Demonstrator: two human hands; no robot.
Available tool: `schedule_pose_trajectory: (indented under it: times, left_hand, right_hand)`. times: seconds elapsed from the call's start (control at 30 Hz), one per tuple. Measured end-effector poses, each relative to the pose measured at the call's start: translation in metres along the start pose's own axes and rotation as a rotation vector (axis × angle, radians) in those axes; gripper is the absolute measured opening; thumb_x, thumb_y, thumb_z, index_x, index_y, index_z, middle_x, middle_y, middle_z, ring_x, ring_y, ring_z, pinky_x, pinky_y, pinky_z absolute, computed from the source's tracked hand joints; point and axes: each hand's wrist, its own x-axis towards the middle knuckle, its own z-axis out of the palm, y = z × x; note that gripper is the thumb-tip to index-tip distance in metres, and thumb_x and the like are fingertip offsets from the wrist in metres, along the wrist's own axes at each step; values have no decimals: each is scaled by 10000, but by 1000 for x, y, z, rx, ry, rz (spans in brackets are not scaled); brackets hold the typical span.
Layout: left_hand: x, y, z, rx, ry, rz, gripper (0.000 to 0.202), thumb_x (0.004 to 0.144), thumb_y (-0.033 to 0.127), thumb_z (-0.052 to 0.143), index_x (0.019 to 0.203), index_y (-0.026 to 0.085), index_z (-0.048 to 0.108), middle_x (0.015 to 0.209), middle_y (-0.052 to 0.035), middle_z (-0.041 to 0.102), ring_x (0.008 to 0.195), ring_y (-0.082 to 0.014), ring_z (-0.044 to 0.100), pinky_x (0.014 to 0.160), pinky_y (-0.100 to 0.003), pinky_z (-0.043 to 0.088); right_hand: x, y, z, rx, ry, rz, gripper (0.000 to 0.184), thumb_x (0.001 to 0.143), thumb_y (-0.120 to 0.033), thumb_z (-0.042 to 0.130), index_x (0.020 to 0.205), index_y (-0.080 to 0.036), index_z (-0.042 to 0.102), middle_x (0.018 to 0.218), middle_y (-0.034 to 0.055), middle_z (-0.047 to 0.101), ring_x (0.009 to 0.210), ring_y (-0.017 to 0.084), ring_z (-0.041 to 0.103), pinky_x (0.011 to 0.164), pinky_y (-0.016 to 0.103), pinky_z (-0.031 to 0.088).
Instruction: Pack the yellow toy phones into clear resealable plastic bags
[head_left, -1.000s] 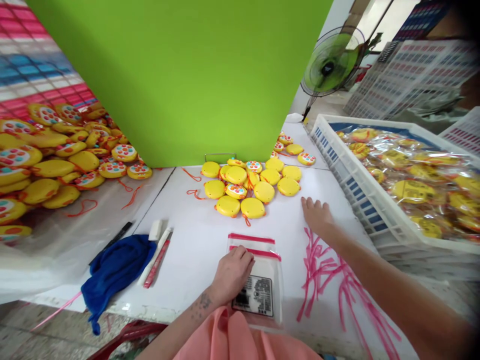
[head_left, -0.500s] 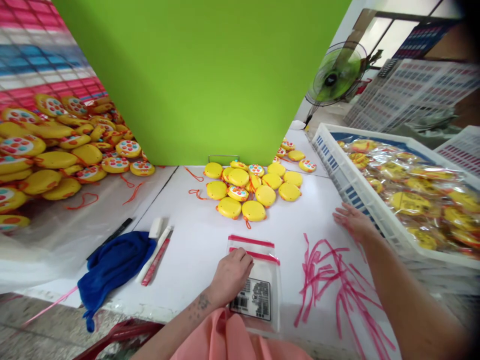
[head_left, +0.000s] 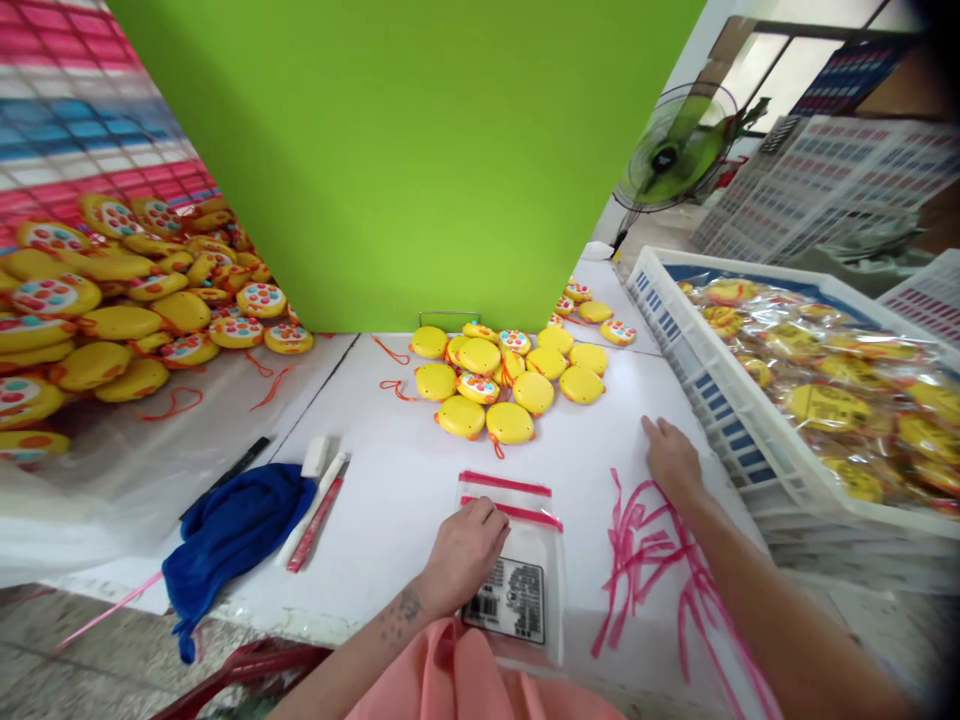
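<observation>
My left hand, its fingers curled together, presses on the top of a small stack of clear plastic bags at the table's front. The bags have pink strips across the top and a printed black-and-white label. My right hand is over the table to the right with nothing in it, fingers apart. Below it lies a tangle of pink strips, partly covered by my forearm. Straight ahead sits a group of yellow duck-shaped toys with orange cords, some showing coloured buttons.
A white crate of bagged yellow toys stands at the right. More loose toys are heaped at the left. A blue cloth, pens and a white block lie front left. A green panel rises behind, with a fan beyond.
My right hand has moved left, away from the crate's side and over the table near the pink strips. My left hand stays on the bags.
</observation>
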Motion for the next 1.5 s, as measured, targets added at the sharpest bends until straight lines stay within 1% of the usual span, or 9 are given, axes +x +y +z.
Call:
schedule_pose_trajectory:
  times: [0.2, 0.37, 0.47, 0.6, 0.8, 0.93, 1.13, 1.27, 1.5]
  left_hand:
    - [1, 3, -2, 11, -31, -51, 105, 954, 275, 448, 1000, 220, 524, 1000, -19, 567, 865, -186, 564, 725, -314, 484]
    - [5, 11, -3, 84, -45, -59, 134, 894, 297, 569, 973, 202, 518, 979, -29, 567, 833, -208, 558, 689, -330, 484]
    - [6, 14, -1, 129, -37, -67, 139, 877, 287, 597, 957, 197, 526, 960, -34, 569, 827, -217, 549, 689, -340, 477]
    - [4, 13, 2, 180, -10, -47, 136, 865, 294, 616, 913, 189, 543, 931, -42, 574, 858, -242, 528, 752, -393, 463]
    - [-2, 9, 5, 56, 73, 71, 59, 924, 204, 509, 880, 171, 530, 887, -33, 589, 836, -217, 505, 793, -392, 439]
    - [-2, 7, 5, -41, 86, 67, 53, 926, 209, 505, 933, 171, 542, 887, -40, 608, 835, -221, 519, 795, -401, 446]
    - [-1, 5, 3, -204, 68, -70, 509, 910, 259, 548, 1368, 190, 338, 1017, -76, 607, 927, -232, 541, 867, -425, 452]
    - [-2, 5, 3, -234, 64, -108, 645, 922, 271, 522, 1459, 184, 175, 973, -73, 603, 897, -229, 535, 860, -419, 453]
    - [1, 9, -10, -124, -15, 11, 198, 952, 295, 446, 1040, 202, 597, 952, -66, 601, 900, -228, 505, 826, -400, 417]
  right_hand:
    - [13, -36, -11, 173, 19, -91, 439, 818, -134, 400, 1197, -29, 596, 1093, 224, 634, 1039, 313, 589, 923, 445, 454]
    - [-6, -134, -22, 362, 45, -377, 416, 911, -323, 430, 1299, -195, 513, 1301, 96, 552, 1228, 220, 472, 1055, 367, 386]
    - [-27, -190, -18, 554, 13, -557, 462, 929, -358, 431, 1362, -198, 448, 1373, 126, 482, 1287, 255, 411, 1075, 449, 359]
    - [-40, -222, -6, 496, -84, -579, 560, 846, -334, 566, 1373, -185, 451, 1454, 149, 388, 1369, 336, 270, 1085, 537, 310]
    - [-43, -189, 1, 641, -131, -643, 530, 835, -199, 514, 1361, -213, 456, 1396, 102, 466, 1328, 245, 358, 1138, 479, 263]
    - [-53, -147, 3, 802, -228, -470, 497, 809, -234, 533, 1304, -270, 526, 1460, 77, 387, 1335, 251, 366, 1073, 476, 367]
    - [-70, -105, -2, 1206, -375, -121, 299, 740, -267, 631, 1036, -246, 670, 1437, 95, 428, 1275, 280, 463, 979, 452, 458]
    - [-88, -104, -20, 1469, -566, -167, 147, 727, -281, 709, 863, -244, 671, 1409, 75, 481, 1246, 274, 502, 972, 438, 464]
    - [-100, -120, -48, 1545, -623, -344, 310, 810, -398, 656, 1099, -287, 643, 1548, 63, 263, 1374, 288, 332, 1035, 461, 396]
